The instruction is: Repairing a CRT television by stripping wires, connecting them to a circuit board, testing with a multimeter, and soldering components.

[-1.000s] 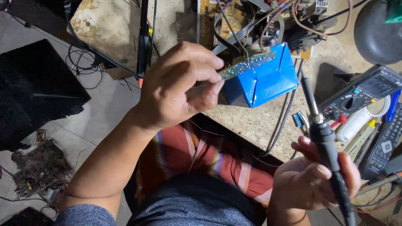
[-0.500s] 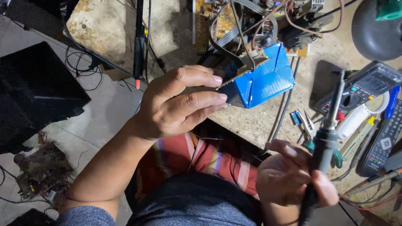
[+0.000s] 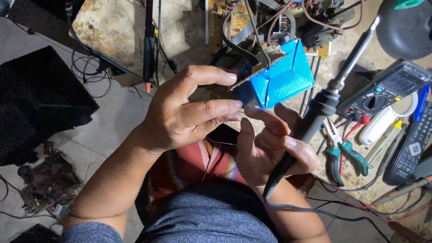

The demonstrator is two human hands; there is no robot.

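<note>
Holding a small circuit board [image 3: 258,72] by its near-left edge, the left hand [image 3: 180,112] is pinching it between thumb and forefinger, with the other fingers stretched out together toward the right. A blue folded shield [image 3: 281,76] is standing on that board, just beyond the fingertips, over the near edge of the workbench [image 3: 112,27]. The right hand [image 3: 270,148] is sitting just below and to the right, its fingers curled around the black handle of a soldering iron [image 3: 324,103], forefinger and thumb reaching toward the left hand; the iron's metal tip is pointing to the far right. A thin wire [image 3: 220,143] is running between the two hands. Right of the iron, green-handled pliers [image 3: 342,155], a dark multimeter [image 3: 382,92] with a round dial, a white tube [image 3: 387,121] and a black remote control [image 3: 411,146] are lying on the bench. A larger brown circuit board [image 3: 229,18] with tangled cables is resting farther back.
</note>
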